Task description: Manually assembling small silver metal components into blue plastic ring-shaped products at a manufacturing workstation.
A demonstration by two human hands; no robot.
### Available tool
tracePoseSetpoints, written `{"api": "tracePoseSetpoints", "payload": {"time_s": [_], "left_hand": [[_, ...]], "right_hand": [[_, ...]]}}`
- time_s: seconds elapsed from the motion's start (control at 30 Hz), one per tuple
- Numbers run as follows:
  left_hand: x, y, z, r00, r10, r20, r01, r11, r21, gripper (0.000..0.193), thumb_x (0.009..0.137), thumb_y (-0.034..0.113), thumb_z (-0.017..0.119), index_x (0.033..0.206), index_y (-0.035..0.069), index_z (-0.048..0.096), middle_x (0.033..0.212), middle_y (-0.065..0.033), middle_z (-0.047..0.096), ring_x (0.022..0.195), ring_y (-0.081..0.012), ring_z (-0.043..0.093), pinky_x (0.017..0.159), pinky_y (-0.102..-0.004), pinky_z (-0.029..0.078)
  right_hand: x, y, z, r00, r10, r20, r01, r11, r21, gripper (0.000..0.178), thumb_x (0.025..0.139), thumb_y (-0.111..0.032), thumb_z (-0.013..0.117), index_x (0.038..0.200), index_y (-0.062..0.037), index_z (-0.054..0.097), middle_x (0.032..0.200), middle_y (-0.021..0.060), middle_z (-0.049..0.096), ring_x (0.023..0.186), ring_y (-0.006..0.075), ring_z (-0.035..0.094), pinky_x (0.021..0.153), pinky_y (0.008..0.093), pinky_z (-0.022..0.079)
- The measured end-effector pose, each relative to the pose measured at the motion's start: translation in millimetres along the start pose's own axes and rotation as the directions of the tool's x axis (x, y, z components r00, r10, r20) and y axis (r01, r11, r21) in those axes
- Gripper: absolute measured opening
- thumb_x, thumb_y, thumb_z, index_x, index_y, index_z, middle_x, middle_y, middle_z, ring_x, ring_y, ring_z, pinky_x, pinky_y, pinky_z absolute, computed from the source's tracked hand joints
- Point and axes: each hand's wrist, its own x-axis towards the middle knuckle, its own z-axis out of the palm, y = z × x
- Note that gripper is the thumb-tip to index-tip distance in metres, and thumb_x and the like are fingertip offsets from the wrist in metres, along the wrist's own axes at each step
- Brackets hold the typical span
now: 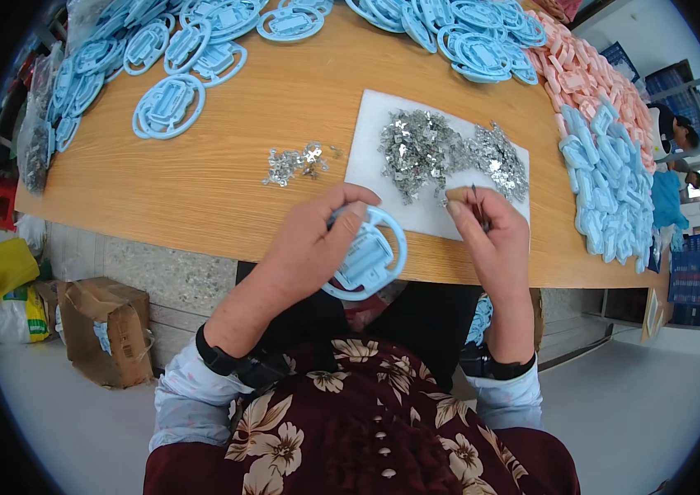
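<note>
My left hand (313, 235) is closed round the left rim of a light blue oval plastic part (364, 257), a ring with a recessed frame inside it. The part is held tilted at the table's front edge, over my lap. My right hand (494, 235) is closed in a pinch over the front of a white foam sheet (366, 157). A thin dark tool (483, 216) shows between its fingers, partly hidden; something tiny at the fingertips is too small to name. Just beyond lie heaps of small silver metal pieces (422, 148) on the sheet.
A smaller group of metal pieces (290, 165) lies on the wooden table (242, 198). Light blue oval parts (170, 106) are piled along the far side. Pink parts (593, 70) and narrower blue parts (605, 186) are heaped at right. A cardboard box (106, 330) stands on the floor at left.
</note>
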Motion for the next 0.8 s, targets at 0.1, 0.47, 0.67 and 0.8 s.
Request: {"api": "tracePoseSetpoints", "payload": {"time_s": [0.1,0.47,0.67,0.8], "left_hand": [[3.4,-8.2,-1.2,0.999,-0.008,-0.038,0.006,0.997,-0.071,0.024,0.107,0.016,0.046,0.120,0.003,0.062,0.091,0.0015,0.063,0.080,-0.0035,0.056,0.071,-0.0213,0.048],[5.1,-16.4,2.2,0.981,0.130,-0.141,-0.120,0.990,0.078,0.024,0.103,0.013,0.046,0.111,0.000,0.065,0.080,-0.0168,0.066,0.071,-0.0244,0.065,0.067,-0.0364,0.050],[3.8,-14.8,-1.1,0.987,0.103,-0.120,-0.095,0.993,0.075,0.024,0.103,0.013,0.046,0.112,0.000,0.064,0.079,-0.0151,0.066,0.071,-0.0231,0.064,0.068,-0.0361,0.050],[5.9,-25.6,-5.3,0.993,0.058,-0.098,-0.067,0.993,-0.092,0.027,0.107,0.013,0.042,0.124,0.000,0.059,0.098,-0.0042,0.065,0.089,-0.0086,0.060,0.080,-0.0255,0.050]], "right_hand": [[13.5,-12.3,1.2,0.997,-0.070,0.020,0.073,0.986,-0.153,0.017,0.090,-0.006,0.071,0.106,0.0015,0.071,0.082,0.0003,0.059,0.074,0.0082,0.053,0.066,0.0244,0.044],[82.6,-45.7,83.0,0.893,-0.295,0.340,0.434,0.766,-0.475,0.019,0.087,-0.021,0.070,0.100,-0.0078,0.072,0.084,0.0109,0.064,0.077,0.0317,0.065,0.069,0.0416,0.052],[94.6,-41.0,95.3,0.903,-0.218,0.370,0.404,0.725,-0.557,0.020,0.089,-0.022,0.065,0.093,-0.0031,0.068,0.090,0.0151,0.066,0.085,0.0357,0.066,0.074,0.0457,0.052],[87.0,-41.0,74.8,0.934,-0.241,0.265,0.306,0.921,-0.241,0.014,0.092,-0.016,0.067,0.098,-0.0037,0.069,0.077,0.0049,0.062,0.070,0.0161,0.059,0.064,0.0312,0.047]]}}
